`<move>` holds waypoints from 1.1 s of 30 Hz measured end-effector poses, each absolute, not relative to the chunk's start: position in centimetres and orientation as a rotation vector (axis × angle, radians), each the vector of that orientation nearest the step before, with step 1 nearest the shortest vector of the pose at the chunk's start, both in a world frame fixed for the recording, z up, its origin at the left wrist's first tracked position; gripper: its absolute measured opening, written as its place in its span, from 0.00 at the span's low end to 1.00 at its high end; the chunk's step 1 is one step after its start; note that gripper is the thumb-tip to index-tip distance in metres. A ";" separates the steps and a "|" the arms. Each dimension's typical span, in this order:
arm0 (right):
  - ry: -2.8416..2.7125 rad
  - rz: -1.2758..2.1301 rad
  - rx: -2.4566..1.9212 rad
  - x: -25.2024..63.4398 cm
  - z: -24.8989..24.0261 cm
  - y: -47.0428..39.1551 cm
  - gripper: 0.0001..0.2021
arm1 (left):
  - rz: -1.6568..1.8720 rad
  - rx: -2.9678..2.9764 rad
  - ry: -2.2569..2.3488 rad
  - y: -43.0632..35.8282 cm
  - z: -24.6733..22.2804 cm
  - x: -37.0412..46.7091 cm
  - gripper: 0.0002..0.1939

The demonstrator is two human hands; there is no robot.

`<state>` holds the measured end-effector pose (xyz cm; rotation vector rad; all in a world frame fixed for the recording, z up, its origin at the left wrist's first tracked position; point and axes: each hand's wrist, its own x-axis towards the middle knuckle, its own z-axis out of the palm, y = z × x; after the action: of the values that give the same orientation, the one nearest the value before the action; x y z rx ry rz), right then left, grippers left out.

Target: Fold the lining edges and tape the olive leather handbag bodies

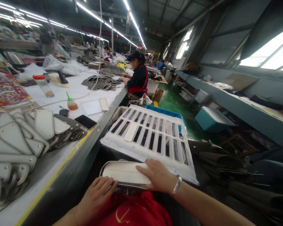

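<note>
A long cream panel with rounded ends and a dark rim [124, 172] lies level just above my red-clad lap. My left hand [95, 194] grips its near left edge, fingers bent over the rim. Across its right end lies my right hand [159, 175], with the thumb and fingers on the top face and edge. Beyond the panel stands a white slatted rack [153, 135], and a small cream strip [130, 131] rests on its left part. What lies under the panel is hidden.
A white-covered table [52, 179] on the left bears piled grey-white pieces [16, 141], a black phone-like slab [85, 121], a glue bottle [72, 103] and a jar with a red lid [43, 85]. A person in a red apron [139, 77] works farther along it. A teal box [213, 119] stands right.
</note>
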<state>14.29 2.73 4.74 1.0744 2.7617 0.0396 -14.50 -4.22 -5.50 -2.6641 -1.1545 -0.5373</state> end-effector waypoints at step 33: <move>2.702 0.230 1.076 11.5 3.9 1.2 0.38 | -0.187 -3.069 -1.059 0.0 -0.1 -11.6 0.18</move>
<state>11.49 1.16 3.94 1.0765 2.7024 0.2297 -11.61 0.00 -0.11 -3.0689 -1.0593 -0.1866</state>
